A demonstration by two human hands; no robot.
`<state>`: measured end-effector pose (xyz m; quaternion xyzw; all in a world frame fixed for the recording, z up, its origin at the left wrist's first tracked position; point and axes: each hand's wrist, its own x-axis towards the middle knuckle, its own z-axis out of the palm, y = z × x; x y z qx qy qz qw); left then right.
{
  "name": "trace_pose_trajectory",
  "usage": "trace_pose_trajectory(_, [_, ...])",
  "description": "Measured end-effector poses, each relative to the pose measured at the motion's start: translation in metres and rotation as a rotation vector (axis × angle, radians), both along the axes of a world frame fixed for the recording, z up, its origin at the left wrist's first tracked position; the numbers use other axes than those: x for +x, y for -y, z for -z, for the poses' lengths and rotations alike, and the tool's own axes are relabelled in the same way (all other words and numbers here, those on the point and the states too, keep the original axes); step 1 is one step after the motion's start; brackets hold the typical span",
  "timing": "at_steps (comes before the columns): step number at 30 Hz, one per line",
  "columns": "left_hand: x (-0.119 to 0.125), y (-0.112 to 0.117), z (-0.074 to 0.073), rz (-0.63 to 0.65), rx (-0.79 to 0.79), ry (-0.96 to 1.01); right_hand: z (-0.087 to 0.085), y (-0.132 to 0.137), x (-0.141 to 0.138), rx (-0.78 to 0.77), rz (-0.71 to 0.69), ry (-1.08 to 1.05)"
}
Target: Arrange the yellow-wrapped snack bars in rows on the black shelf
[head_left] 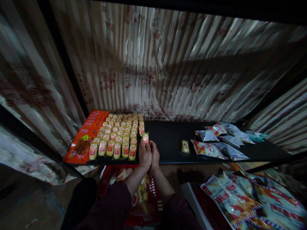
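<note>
A small cake in a clear wrapper [145,138] stands upright between my hands, at the right end of the front rows. My left hand [145,157] has its fingers closed around the lower part of the wrapped cake. Close against it, my right hand [154,154] is curled at the cake's right side; its fingertips are partly hidden. To the left, rows of similar wrapped cakes [117,149] stand on the black shelf [165,134]. One more wrapped cake [185,146] lies apart, to the right of my hands.
Orange snack packs [81,140] lie at the shelf's left end. White snack bags [208,149] lie on the right. Below is a red basket [102,188] holding wrapped cakes, and a box heaped with larger bags [237,195]. Striped sheeting [153,64] hangs behind; a dark post [64,60] stands left.
</note>
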<state>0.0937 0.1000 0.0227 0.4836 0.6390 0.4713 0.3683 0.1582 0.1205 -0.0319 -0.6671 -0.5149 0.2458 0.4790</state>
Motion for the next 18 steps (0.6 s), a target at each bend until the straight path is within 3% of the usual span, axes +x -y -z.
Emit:
trace_pose_trajectory(8, [0.021,-0.031,0.020,-0.107,0.056,-0.069,0.010,-0.030,0.002,0.069,-0.074,0.079])
trace_pose_trajectory(13, [0.052,-0.051,0.033,-0.005,0.131,-0.140,0.015,-0.044,0.003,0.110,-0.099,0.127])
trace_pose_trajectory(18, [0.057,-0.061,0.052,0.053,0.145,-0.270,0.021,-0.049,0.002,0.119,-0.107,0.204])
